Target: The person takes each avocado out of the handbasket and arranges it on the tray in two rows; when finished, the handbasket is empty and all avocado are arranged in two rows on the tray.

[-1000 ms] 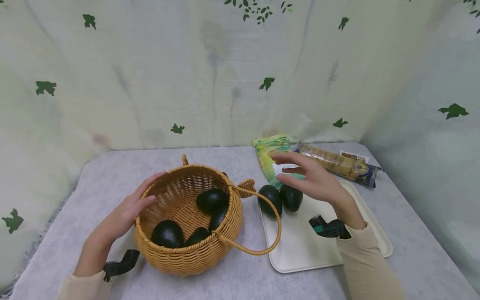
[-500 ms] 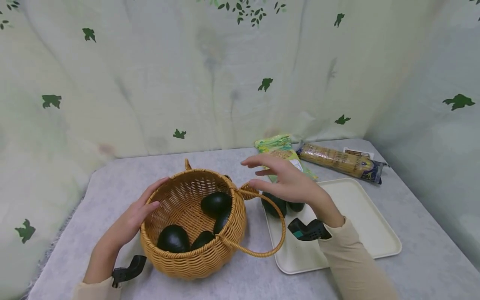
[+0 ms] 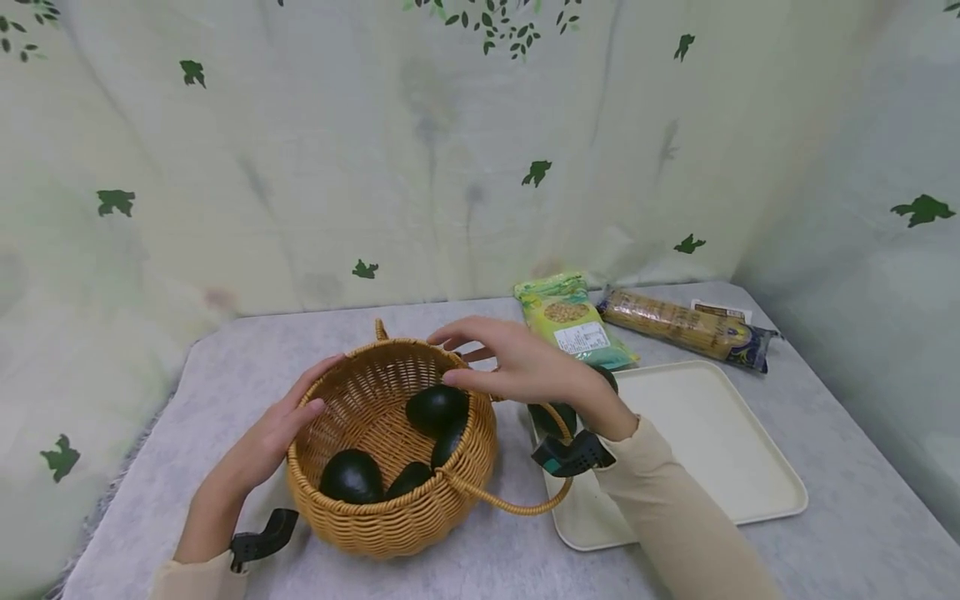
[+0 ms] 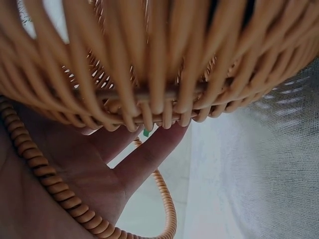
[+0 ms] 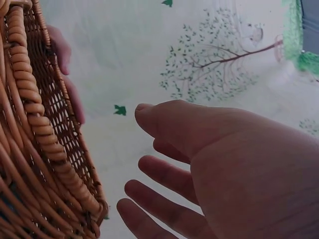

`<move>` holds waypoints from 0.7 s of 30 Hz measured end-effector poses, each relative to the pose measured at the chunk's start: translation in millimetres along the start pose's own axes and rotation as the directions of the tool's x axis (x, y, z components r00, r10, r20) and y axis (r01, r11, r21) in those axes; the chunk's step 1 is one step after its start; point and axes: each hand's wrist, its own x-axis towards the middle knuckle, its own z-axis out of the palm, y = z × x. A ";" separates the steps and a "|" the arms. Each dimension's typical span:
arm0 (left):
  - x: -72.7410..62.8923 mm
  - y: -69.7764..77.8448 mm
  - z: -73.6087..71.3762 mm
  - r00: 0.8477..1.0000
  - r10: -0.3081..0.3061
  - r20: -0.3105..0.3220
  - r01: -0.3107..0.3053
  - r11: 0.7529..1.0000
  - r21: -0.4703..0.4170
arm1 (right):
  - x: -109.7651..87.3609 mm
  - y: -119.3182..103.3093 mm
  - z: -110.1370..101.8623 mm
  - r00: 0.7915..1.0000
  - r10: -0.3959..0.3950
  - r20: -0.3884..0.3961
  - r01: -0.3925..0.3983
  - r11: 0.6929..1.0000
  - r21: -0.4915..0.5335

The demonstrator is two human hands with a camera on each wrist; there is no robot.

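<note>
A wicker basket [image 3: 386, 533] stands tilted toward me, with several dark avocados [image 3: 351, 477] inside. My left hand [image 3: 262, 442] holds its left rim, thumb over the edge and fingers outside; in the left wrist view, fingers [image 4: 149, 159] meet the woven rim from below. Above the basket's right rim hovers my right hand [image 3: 517, 362], fingers spread and nothing between them. The right wrist view shows the right hand [image 5: 199, 154] apart from the wicker. Two more avocados [image 3: 543, 421] lie at the tray's far left corner, partly hidden by the right forearm and basket handle.
A cream tray [image 3: 712, 442] lies right of the basket, under the right forearm. The looped handle [image 3: 517, 507] sticks out over its left edge. Behind are a yellow-green food bag [image 3: 577, 321] and a long pasta packet [image 3: 686, 325]. A patterned curtain [image 3: 450, 167] hangs behind the table.
My right hand has moved left from above the tray's avocados to the basket's right rim. The left hand stays on the rim. The view has shifted slightly.
</note>
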 end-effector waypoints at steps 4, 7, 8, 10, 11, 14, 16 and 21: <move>-0.2 -0.2 -0.2 1.000 0.002 0.007 -0.002 1.000 -0.028 | 12.2 -2.4 3.8 0.999 0.006 0.044 -0.005 1.000 -0.011; -0.6 -0.3 -0.3 1.000 0.011 0.009 -0.011 0.999 -0.036 | 20.2 -3.1 6.9 0.997 0.011 0.073 -0.009 0.999 -0.034; -0.5 -0.2 -0.4 1.000 0.013 0.010 -0.012 0.999 -0.035 | 22.6 -3.2 7.8 0.996 0.016 0.083 -0.013 0.999 -0.040; -0.2 0.0 -0.5 1.000 0.015 0.012 -0.015 0.999 -0.033 | 26.7 -3.1 9.6 0.995 0.025 0.098 -0.021 0.999 -0.048; 0.0 0.1 -0.6 1.000 0.014 0.013 -0.014 0.999 -0.033 | 28.4 -3.0 10.3 0.994 0.032 0.106 -0.027 0.999 -0.044; 0.4 0.0 -1.7 1.000 -0.001 0.023 0.002 0.999 -0.047 | 33.0 -2.1 12.5 0.990 0.041 0.132 -0.037 0.999 -0.035; 0.0 -0.6 -2.9 0.999 -0.009 0.032 0.011 0.998 -0.063 | 35.6 -1.6 13.6 0.988 0.046 0.148 -0.040 0.998 -0.041; -3.3 -4.9 -4.8 1.000 0.009 0.027 -0.008 1.000 -0.013 | 40.6 -3.0 15.2 0.983 0.049 0.175 -0.032 0.995 -0.099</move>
